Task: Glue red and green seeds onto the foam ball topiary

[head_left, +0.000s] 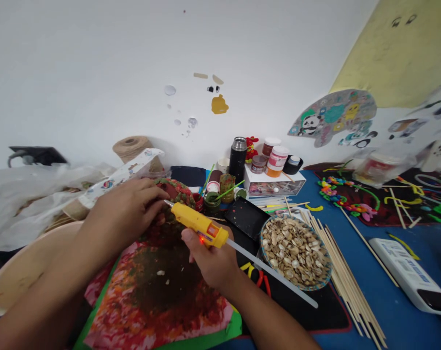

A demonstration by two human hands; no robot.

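My right hand [211, 262] grips a yellow glue gun [200, 226] whose red light glows; a clear glue stick [274, 277] juts from its back toward the lower right. Its nozzle points left at a round red and green craft piece [176, 190]. My left hand [127, 209] lies over that piece, fingers pressed on its near side, beside the nozzle tip. Under both hands spreads a paint-stained red, green and brown sheet [158, 291].
A bowl of pale shells or seeds [295, 250] sits right of my right hand, with several wooden sticks [346, 282] beside it. Paint jars [274, 158], a black flask [238, 155], a black tray [247, 216], twine roll [132, 146], power strip [412, 277], pale basin [19, 272].
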